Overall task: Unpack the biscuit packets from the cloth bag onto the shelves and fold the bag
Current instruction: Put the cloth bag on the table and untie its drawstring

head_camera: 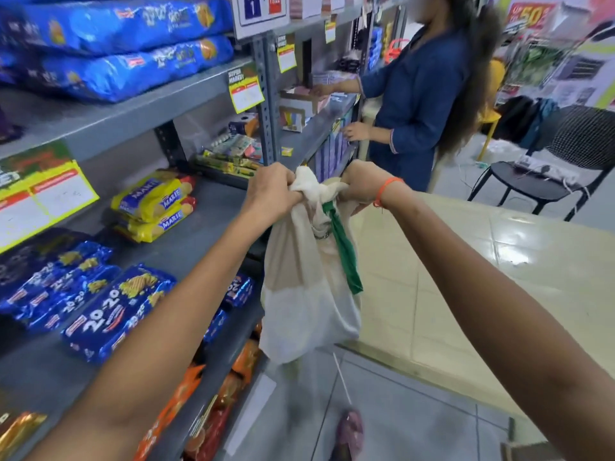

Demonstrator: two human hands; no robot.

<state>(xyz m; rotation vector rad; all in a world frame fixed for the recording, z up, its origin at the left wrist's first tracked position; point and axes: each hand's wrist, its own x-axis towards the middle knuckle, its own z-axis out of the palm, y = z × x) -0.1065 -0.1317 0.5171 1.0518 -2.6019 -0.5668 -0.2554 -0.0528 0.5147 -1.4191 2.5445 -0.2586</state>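
Note:
A cream cloth bag [309,294] with a green strap hangs in the air in front of the shelves. My left hand [271,191] and my right hand [361,186] both grip its bunched top edge, close together. The bag sags limp; its contents are hidden. On the grey shelf [186,247] to the left lie blue 20-20 biscuit packets [116,311] and yellow Marie packets [156,204]. Big blue packets [126,44] are stacked on the upper shelf.
Orange packets [189,404] fill the lowest shelf. Another person in a blue top [419,94] stands at the shelves ahead. A black chair [549,171] stands at the right on the tiled floor. My foot [349,434] shows below.

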